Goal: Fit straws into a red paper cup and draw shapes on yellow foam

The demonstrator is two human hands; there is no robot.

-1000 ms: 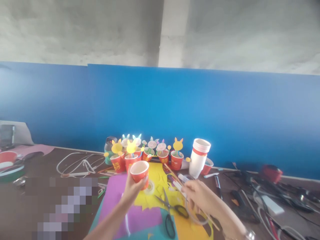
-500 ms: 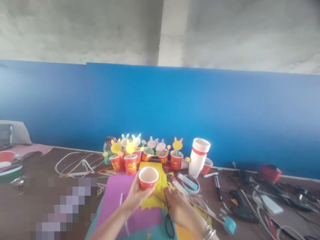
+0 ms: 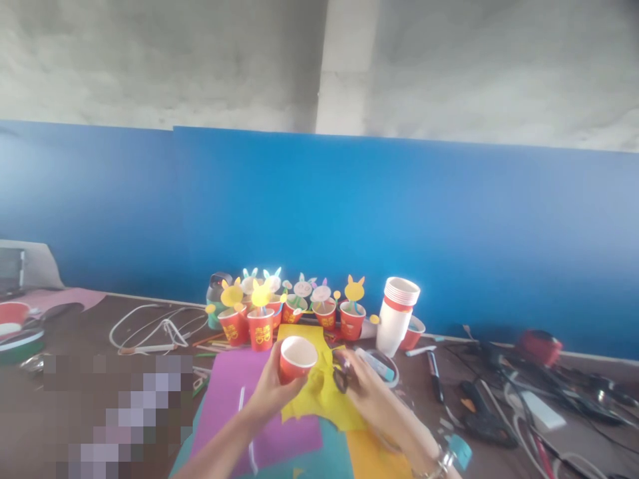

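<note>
My left hand (image 3: 269,394) is closed round a small red paper cup (image 3: 296,358) with a white inside, held upright just above the coloured paper. Close to the cup's right, my right hand (image 3: 375,400) is closed on the black-handled scissors (image 3: 342,376); only the handles show. Under both hands lie a cut yellow sheet (image 3: 319,398), a purple sheet (image 3: 227,392) and a teal sheet.
Several red cups with paper animal heads (image 3: 294,309) stand in a row by the blue wall, beside a stack of white cups (image 3: 397,318). White cables (image 3: 150,329) lie at left. Pens, a dark tool (image 3: 479,402) and more cables crowd the right.
My right hand came down onto the scissors on the paper and lifted them toward the cup. My left hand carried the cup a little right and lower.
</note>
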